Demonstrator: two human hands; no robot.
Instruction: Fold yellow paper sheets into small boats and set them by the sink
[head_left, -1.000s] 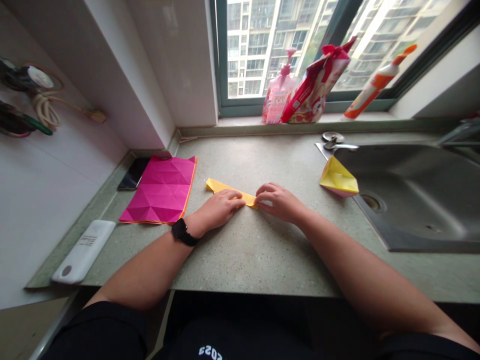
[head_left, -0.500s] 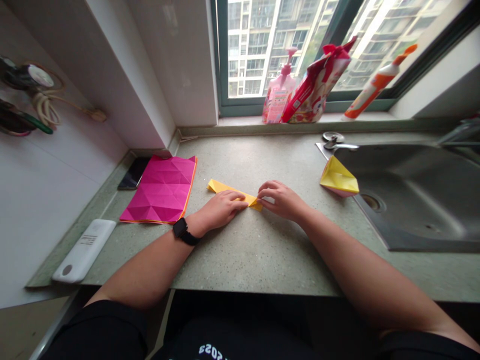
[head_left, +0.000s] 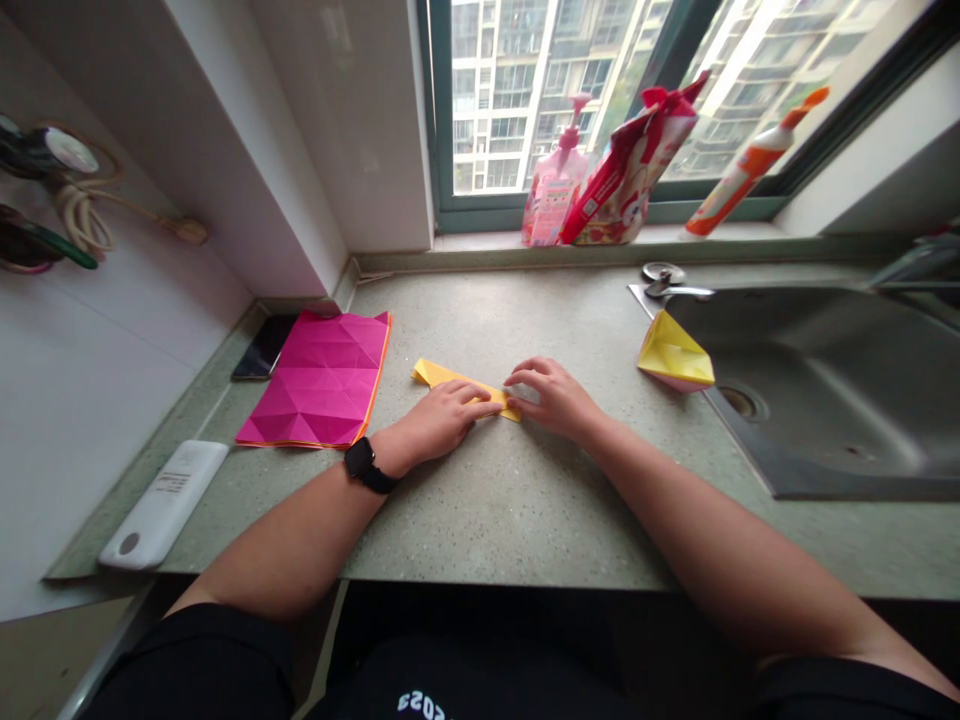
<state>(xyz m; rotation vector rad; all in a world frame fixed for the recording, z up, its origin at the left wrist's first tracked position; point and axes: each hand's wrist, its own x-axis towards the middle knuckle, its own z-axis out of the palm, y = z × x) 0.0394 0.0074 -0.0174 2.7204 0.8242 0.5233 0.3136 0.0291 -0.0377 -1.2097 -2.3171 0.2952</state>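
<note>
A narrow strip of folded yellow paper lies slantwise on the counter, its left end slightly raised. My left hand, with a black watch on the wrist, holds the strip down, fingers together on top and the thumb along its near side. At the strip's right end is my right hand. Its fingers are curved and apart, with the thumb tip touching the paper and the index finger arched over it. The fingertips hide part of that end.
Left of the hands are creased magenta paper sheets, a dark phone and a white power bank. A yellow folded paper piece sits by the sink. A pump bottle, red bag and orange-white bottle line the sill.
My right hand has shifted slightly left, and its fingertips have spread from a closer pinch. The strip's right end looks flatter. My left hand stays on the strip.
</note>
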